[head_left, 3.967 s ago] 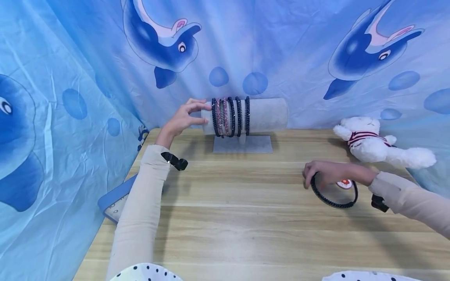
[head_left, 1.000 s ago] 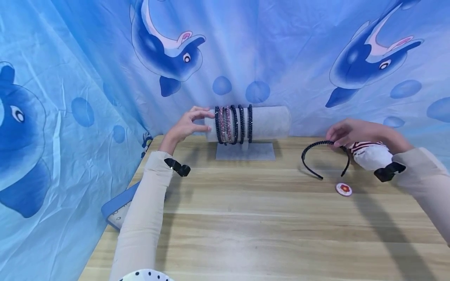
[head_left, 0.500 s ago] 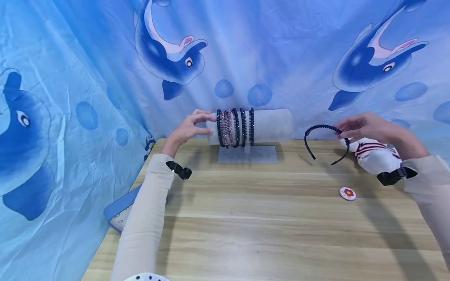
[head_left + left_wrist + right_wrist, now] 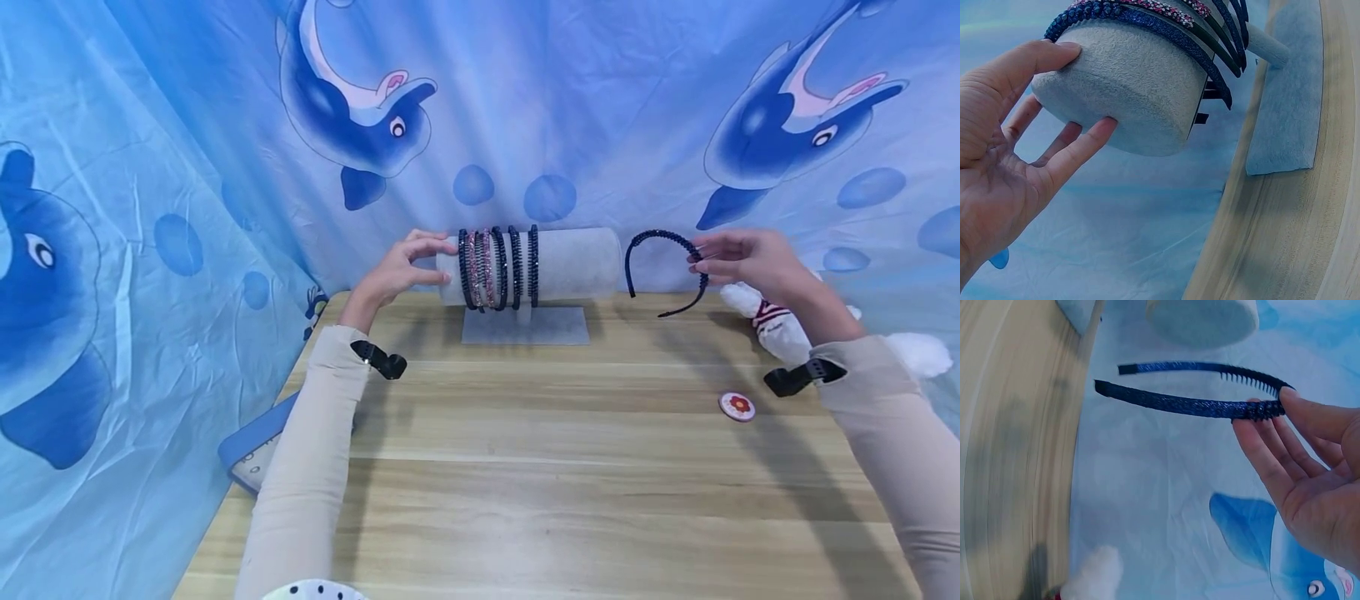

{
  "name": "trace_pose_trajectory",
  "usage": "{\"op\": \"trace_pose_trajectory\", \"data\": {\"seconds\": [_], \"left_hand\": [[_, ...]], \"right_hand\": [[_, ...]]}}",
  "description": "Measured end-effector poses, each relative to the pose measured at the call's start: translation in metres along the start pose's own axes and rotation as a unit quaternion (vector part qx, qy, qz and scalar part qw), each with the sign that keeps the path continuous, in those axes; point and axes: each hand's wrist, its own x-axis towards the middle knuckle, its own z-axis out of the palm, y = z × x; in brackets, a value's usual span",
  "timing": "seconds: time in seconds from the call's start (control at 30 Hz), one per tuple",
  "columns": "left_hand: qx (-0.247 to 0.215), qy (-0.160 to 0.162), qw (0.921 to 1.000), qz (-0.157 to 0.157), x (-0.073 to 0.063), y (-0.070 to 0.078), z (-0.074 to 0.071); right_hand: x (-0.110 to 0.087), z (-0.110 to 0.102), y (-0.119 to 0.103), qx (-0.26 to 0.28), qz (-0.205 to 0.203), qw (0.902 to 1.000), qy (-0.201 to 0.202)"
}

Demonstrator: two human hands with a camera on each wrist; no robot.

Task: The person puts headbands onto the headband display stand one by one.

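Observation:
A grey roll-shaped headband stand (image 4: 577,262) stands at the back of the table, with several dark and pink glittery headbands (image 4: 517,267) around its left half. My left hand (image 4: 396,271) grips the stand's left end; in the left wrist view thumb and fingers are spread about the round grey end (image 4: 1141,87). To the stand's right, my right hand (image 4: 757,262) pinches a dark beaded headband (image 4: 660,232) in the air. The right wrist view has this headband (image 4: 1172,405) with its tips toward the table and comb teeth along its inside, thumb and fingers at its beaded top.
On the wooden table (image 4: 525,483) lies a round badge with a red flower (image 4: 737,407). A white plush toy (image 4: 780,333) lies at the back right, partly behind my right arm. A blue-edged case (image 4: 258,433) is beside my left sleeve. A dolphin-print curtain (image 4: 645,108) hangs behind.
My right hand has lifted the headband from over the badge, moved it up past the plush toy, then left toward the stand's right end. The left hand keeps its grip on the stand.

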Motion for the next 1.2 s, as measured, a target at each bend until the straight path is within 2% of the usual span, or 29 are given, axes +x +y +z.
{"op": "trace_pose_trajectory", "data": {"seconds": [0.23,0.3,0.5,0.8,1.03,1.2], "left_hand": [[0.004,-0.009,0.9999,-0.008,-0.009,0.017,0.001],[0.001,-0.006,1.0,-0.005,-0.009,0.015,0.002],[-0.004,0.006,0.9999,0.012,0.003,-0.002,-0.002],[0.001,0.006,1.0,0.008,0.003,-0.007,-0.001],[0.002,0.01,0.9997,0.022,0.005,-0.007,-0.002],[0.001,0.005,0.9999,0.01,0.005,-0.009,-0.002]], "right_hand": [[0.011,0.024,-0.008,0.059,-0.02,0.9974,0.035],[0.014,0.031,-0.01,0.073,-0.029,0.996,0.043],[0.022,0.048,-0.017,0.087,-0.066,0.9912,0.075],[0.03,0.071,-0.024,0.076,-0.073,0.9911,0.081],[0.034,0.084,-0.034,0.074,-0.082,0.99,0.087],[0.033,0.093,-0.037,0.063,-0.085,0.9908,0.085]]}}
